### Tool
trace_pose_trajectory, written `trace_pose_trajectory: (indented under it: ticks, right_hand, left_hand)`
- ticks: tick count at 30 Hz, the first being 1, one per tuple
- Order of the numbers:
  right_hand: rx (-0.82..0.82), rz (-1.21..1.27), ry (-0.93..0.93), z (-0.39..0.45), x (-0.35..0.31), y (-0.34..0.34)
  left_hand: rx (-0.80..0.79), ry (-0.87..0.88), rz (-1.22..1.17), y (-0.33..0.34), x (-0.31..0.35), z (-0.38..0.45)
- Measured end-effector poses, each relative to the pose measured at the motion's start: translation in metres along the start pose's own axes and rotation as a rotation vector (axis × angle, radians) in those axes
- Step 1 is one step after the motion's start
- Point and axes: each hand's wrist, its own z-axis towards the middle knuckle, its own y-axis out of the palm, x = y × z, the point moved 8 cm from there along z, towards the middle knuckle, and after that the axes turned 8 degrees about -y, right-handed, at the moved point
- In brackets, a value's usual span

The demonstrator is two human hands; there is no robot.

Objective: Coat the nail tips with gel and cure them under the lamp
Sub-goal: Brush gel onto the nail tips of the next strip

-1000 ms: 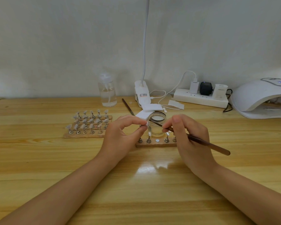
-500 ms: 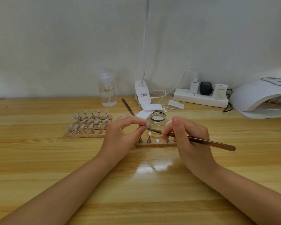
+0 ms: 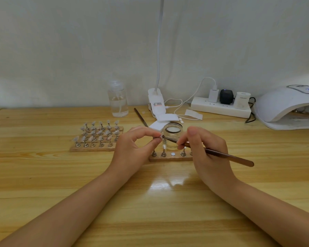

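Brush point(image 3: 209, 152) tip — on pinched nail tip point(image 3: 162, 136)

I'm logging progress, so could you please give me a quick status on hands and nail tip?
Left hand pinches nail tip. Right hand holds brush, bristles at tip. Jar open behind. Nothing blocking.

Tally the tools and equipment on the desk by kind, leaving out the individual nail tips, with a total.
Brushes: 2, one in the right hand, one lying behind
Wooden stands: 2, full, near
Gel jar: 1
Bottle: 1
Curing lamp: 1
Clip lamp: 1
Power strip: 1
Total: 9
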Motion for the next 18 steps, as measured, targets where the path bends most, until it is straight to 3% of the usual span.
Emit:
trace_pose_trajectory:
  ticks: [9,18]
  right_hand:
    - [0.06,0.051,0.018,-0.0006,0.0022,-0.0054]
    - [-0.005,0.005,0.019,0.0012,0.0019,0.0008]
  left_hand:
    - [-0.006,0.025,-0.013,0.0006,0.0017,-0.0005]
    - [0.005,0.033,-0.007,0.0007,0.0014,-0.0002]
